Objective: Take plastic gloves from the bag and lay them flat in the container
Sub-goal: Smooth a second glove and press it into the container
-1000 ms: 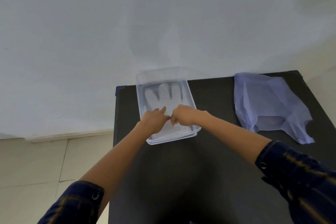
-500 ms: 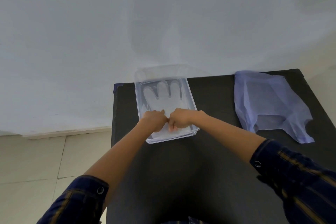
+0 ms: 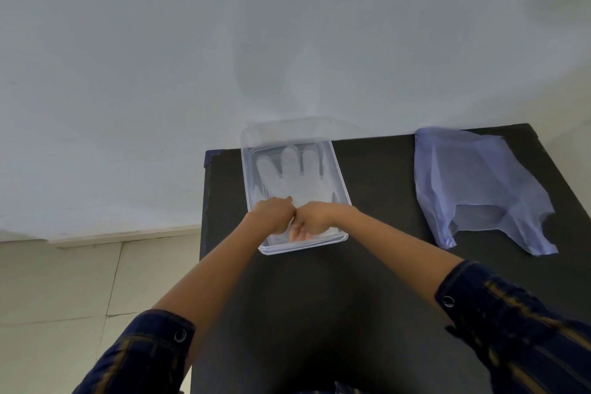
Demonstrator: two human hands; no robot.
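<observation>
Fists, my left hand (image 3: 275, 214) and right hand (image 3: 311, 221), knuckles touching, on filmy clear glove (image 3: 294, 176) in transparent rectangular container (image 3: 339, 169), grip unclear.

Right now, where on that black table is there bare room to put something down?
Free: the strip of black table between the clear plastic container and the pale blue plastic bag, and the wide near stretch between the person's forearms. Crowded: the container, filled by a translucent plastic glove with the left hand and right hand pressed together on it.
</observation>
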